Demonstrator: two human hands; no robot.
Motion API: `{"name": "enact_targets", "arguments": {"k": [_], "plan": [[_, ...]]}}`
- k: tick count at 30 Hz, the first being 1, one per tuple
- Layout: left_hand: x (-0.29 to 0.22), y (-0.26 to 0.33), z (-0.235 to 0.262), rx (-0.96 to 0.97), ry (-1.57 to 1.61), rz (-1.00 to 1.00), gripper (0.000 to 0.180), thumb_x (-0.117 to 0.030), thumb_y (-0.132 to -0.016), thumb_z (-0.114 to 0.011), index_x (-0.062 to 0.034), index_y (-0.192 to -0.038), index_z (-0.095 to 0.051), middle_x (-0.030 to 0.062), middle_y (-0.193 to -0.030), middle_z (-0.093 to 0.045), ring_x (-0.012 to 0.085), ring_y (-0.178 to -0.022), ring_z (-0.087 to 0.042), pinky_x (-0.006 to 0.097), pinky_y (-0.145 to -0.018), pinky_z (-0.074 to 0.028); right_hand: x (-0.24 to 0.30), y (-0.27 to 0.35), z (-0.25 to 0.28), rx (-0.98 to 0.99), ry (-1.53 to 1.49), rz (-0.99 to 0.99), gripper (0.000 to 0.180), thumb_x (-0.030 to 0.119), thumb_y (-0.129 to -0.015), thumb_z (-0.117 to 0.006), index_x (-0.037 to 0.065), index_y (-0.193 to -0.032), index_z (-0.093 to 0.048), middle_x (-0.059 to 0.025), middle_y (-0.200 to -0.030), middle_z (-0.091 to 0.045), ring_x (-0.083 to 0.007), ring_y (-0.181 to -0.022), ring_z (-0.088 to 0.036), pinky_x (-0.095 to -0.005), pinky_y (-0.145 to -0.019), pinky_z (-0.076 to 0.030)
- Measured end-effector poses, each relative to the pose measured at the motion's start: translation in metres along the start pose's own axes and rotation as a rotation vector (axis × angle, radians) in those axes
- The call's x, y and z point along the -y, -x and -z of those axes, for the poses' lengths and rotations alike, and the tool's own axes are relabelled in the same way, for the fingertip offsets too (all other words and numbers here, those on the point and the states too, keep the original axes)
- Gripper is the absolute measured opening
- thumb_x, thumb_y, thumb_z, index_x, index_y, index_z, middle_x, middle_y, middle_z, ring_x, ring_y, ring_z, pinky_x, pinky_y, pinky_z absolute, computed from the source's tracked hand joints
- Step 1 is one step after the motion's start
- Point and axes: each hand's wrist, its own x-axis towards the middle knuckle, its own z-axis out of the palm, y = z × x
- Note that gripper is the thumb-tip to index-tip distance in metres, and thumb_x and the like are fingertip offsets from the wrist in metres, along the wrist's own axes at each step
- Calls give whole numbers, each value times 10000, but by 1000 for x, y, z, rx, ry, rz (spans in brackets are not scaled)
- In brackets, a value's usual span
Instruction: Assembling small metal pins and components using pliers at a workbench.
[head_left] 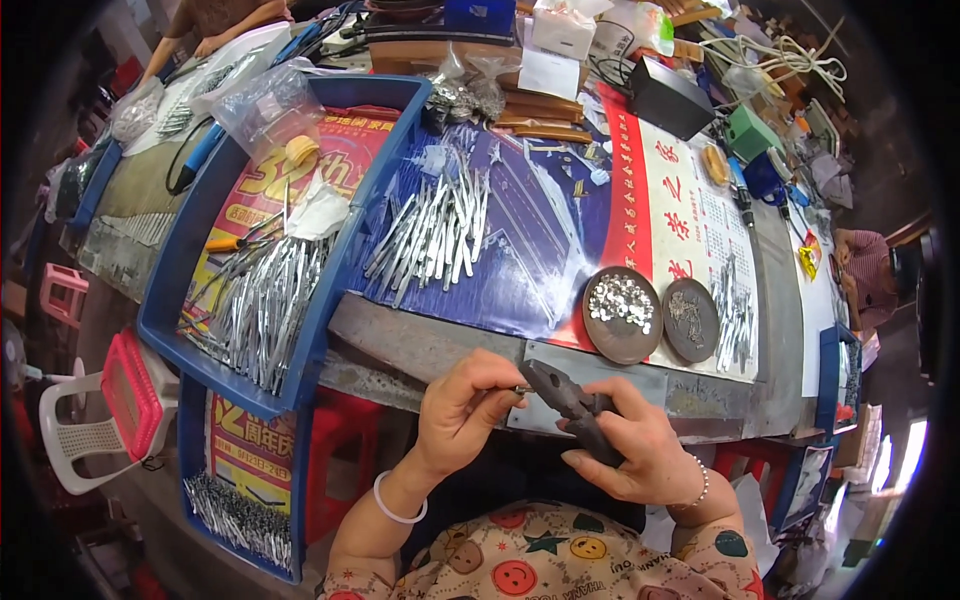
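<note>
My left hand (468, 412) pinches a small metal piece (522, 390) between thumb and fingertips, just past the front edge of the bench. Dark-handled pliers (566, 396) are gripped in my right hand (638, 440), their jaws pointing up and left beside that piece. Whether the jaws touch it I cannot tell. Beyond my hands, a loose pile of thin silvery metal strips (440, 228) lies on a blue printed sheet (520, 285). To the right, a round brown dish (622, 352) holds small shiny discs, and a second dish (690, 350) holds fine dark bits.
At left stands a blue tray (152, 310) of metal strips; a lower blue tray (190, 440) holds more. Further strips (737, 318) lie at right. A black box (672, 97) and plastic bags (470, 92) sit at the back. Other people (872, 275) are at far right and upper left.
</note>
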Motion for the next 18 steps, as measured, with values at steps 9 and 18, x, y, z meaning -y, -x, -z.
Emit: {"name": "enact_targets", "arguments": {"k": [9, 18], "plan": [[-2, 4, 0, -1, 12, -14, 106, -10, -927, -602, 3, -1032, -594, 112, -947, -601, 144, -782, -594, 242, -677, -478, 36, -3, 30, -92, 347, 201, 230, 119, -702, -786, 46, -832, -610, -152, -1037, -519, -272, -751, -595, -360, -600, -498], [-4, 1, 4, 29, -65, 14, 80, -37, -940, -589, 12, -1003, -584, 119, -940, -600, 145, -762, -599, 251, -679, -489, 27, -11, 18, 44, 310, 71, 234, 173, -732, -773, 33, -882, -658, -143, -1002, -550, -253, -707, -609, -351, -548, -505]]}}
